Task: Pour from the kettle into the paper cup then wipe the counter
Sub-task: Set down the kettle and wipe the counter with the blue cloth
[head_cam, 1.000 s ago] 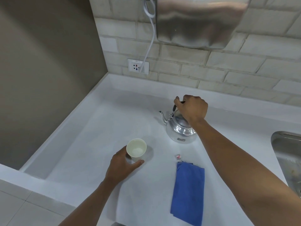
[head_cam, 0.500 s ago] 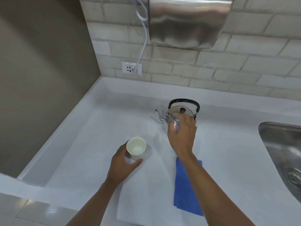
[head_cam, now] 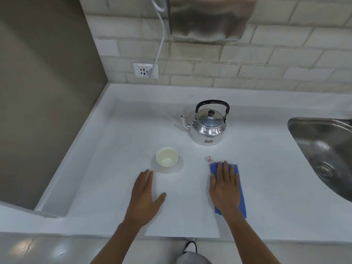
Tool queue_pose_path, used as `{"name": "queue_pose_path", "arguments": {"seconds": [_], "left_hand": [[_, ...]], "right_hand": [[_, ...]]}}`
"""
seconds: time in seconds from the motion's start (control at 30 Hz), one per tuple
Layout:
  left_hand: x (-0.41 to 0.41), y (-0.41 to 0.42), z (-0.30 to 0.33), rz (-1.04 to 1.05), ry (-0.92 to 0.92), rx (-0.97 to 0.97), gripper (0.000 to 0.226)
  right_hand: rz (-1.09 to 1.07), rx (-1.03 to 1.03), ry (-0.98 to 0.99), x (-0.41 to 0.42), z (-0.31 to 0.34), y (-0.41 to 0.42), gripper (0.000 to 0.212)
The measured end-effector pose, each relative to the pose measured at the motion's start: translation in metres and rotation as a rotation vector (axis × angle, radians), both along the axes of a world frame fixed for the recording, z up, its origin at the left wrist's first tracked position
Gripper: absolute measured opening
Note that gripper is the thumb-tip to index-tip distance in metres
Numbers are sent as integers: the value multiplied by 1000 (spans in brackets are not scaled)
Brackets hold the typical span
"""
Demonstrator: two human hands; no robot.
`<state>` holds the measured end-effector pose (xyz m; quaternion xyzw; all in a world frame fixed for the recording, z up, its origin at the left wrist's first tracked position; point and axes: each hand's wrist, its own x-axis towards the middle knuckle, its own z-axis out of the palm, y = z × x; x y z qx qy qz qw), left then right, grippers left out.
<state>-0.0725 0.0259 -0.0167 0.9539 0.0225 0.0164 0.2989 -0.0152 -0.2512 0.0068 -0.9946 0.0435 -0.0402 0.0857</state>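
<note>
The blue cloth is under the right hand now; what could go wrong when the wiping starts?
1. The paper cup stands open and unheld, left of the blue cloth; a sweep from the right hand that way might tip it.
2. A small wrapper-like scrap lies at the cloth's far corner and could be pushed around.

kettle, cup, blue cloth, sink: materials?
Kettle: polished metal, likely aluminium or steel, judging by its mirror-like highlights; the handle looks like black plastic.
Cup: matte off-white, probably paper, with a thin rolled rim.
Blue cloth: soft woven or microfibre fabric, no shine, lying flat under the right hand.
Sink: brushed stainless steel with dull grey reflections.
</note>
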Motion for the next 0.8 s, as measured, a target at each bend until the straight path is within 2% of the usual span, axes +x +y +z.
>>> {"name": "queue_pose_path", "arguments": {"seconds": [0.1,0.23,0.37,0.5,0.6,0.7,0.8], "left_hand": [[-10,12,1,-85,-40,244,79],[-16,16,1,-156,-74,393,71],[-15,14,0,-157,-12,431,75],[-14,17,-1,-173,-2,441,77],[-15,19,-2,-189,11,438,77],[-15,18,-2,-190,27,447,76],[-15,18,1,-196,27,434,75]], "right_hand": [[-11,-33,11,-8,-7,10,61],[-32,-15,75,-27,-5,37,61],[66,-24,113,-67,-6,64,61],[140,-35,97,-97,-3,45,61],[60,-37,117,-77,-5,35,63],[-84,-11,135,-49,-1,58,60],[-64,0,135,-45,1,85,60]]}}
